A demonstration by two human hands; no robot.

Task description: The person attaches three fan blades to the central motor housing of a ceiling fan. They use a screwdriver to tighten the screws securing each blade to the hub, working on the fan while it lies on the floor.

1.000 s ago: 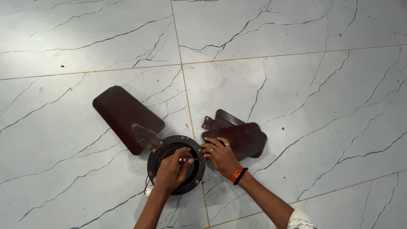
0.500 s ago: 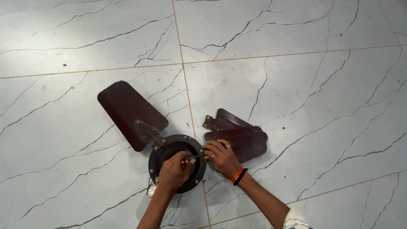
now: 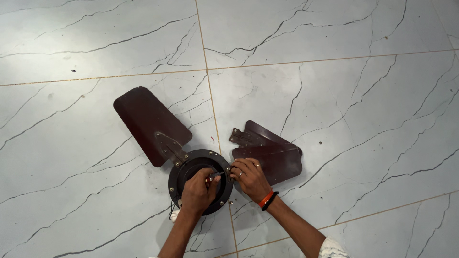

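Note:
A dark round ceiling fan motor [image 3: 187, 168] lies on the marble floor. One maroon blade [image 3: 149, 123] is fixed to it and points up and left. Two loose maroon blades [image 3: 272, 153] lie stacked to the right of the motor. My left hand [image 3: 200, 191] rests on the motor and is closed on a small tool with a reddish handle [image 3: 213, 177]. My right hand [image 3: 249, 177] presses at the motor's right rim beside the loose blades, fingers curled around the tool tip or a small part that I cannot make out. An orange and a black band sit on that wrist.
White marble floor tiles [image 3: 334, 86] with dark veins and thin golden grout lines surround the fan. A bit of white cord or cloth [image 3: 174, 215] pokes out under the motor near my left forearm.
The fan has shifted slightly in view, the attached blade swinging a little further up and left. Both hands have stayed on the motor's right side.

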